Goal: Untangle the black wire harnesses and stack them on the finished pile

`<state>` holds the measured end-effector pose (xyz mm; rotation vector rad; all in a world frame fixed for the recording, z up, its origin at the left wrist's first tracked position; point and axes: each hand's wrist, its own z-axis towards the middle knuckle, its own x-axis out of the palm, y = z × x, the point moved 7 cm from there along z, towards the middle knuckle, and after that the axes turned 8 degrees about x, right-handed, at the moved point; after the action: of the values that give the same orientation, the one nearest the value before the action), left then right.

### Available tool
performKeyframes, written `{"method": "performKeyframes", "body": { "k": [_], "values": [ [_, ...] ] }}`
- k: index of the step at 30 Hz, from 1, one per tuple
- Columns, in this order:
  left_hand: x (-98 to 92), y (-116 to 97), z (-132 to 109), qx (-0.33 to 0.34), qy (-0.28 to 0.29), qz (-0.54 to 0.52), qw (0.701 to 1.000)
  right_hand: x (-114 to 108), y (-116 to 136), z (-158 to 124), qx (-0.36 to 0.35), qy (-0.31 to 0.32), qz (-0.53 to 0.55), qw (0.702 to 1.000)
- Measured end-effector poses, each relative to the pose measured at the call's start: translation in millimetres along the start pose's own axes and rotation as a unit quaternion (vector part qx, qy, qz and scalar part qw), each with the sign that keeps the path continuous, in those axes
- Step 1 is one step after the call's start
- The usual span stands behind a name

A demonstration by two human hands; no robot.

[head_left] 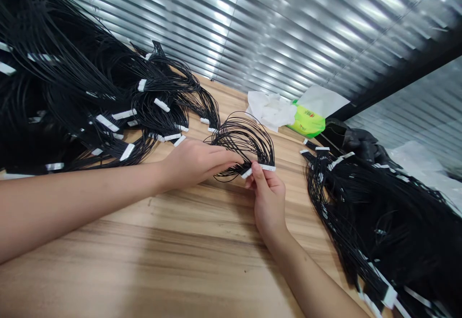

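Left hand point(197, 161) and right hand point(270, 200) are held close together: white connectors point(268, 168) are clamped between the thumb and fingers of the right, while the fingers of the left are laid side by side, their tips set at the wires. Whether wires are gripped there cannot be told, as the tips are partly hidden.

The far side is closed off by a ribbed metal wall point(216, 19), and the wooden table point(173, 260) is stretched out below it. On the left a large pile point(72, 77) of black wires is heaped, with white ends scattered along its near edge; on the right another pile point(386, 231) is spread. A black bag point(361, 141) is set just behind the right pile. Between the piles, near the wall, crumpled tissue point(270, 108) is placed beside a green pack point(308, 120).

In the middle of the table a loop point(252, 135) of black wires is arched just beyond the right fingertips and to the right of the left hand. Its wires are gathered at the connectors, which are kept at its near side. One connector is held nearly level across the view; the other is slanted, its right end higher, toward the right thumb. The connectors are touched by the right hand, so the right is the nearer one.
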<state>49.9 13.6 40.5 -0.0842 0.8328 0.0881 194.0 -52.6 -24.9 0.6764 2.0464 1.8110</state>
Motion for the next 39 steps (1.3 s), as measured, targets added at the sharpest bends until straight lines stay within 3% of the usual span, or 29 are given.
{"method": "performKeyframes", "body": {
  "k": [10, 15, 18, 22, 24, 27, 33, 36, 39],
  "values": [
    [1.2, 2, 0, -0.010, 0.020, 0.002, 1.000, 3, 5, -2, -0.004, 0.006, -0.029, 1.000],
    [6.6, 2, 4, -0.001, 0.057, 0.026, 0.998, 5, 4, -2, 0.002, 0.004, -0.042, 0.999],
    [4.8, -4, 7, 0.044, 0.049, 0.040, 0.997, 3, 4, -1, -0.001, -0.006, -0.025, 1.000],
    [-6.4, -27, 5, 0.188, 0.003, -0.007, 0.982, 0, 2, 0, 0.003, -0.011, 0.005, 1.000],
    [-9.0, -37, 2, 0.247, 0.007, -0.041, 0.968, -1, 1, 0, 0.005, -0.015, 0.011, 1.000],
    [-9.6, -43, 0, 0.266, 0.019, -0.067, 0.962, -1, 1, -1, 0.004, -0.013, 0.015, 1.000],
    [-7.3, -36, -1, 0.215, 0.004, -0.086, 0.973, 0, 2, -2, 0.005, -0.014, 0.001, 1.000],
    [-3.3, -10, 2, 0.049, 0.007, -0.094, 0.994, 3, 5, -3, 0.000, -0.001, -0.024, 1.000],
    [0.4, 16, -1, -0.130, 0.023, -0.105, 0.986, 6, 4, -5, -0.001, 0.014, -0.049, 0.999]
  ]
}}
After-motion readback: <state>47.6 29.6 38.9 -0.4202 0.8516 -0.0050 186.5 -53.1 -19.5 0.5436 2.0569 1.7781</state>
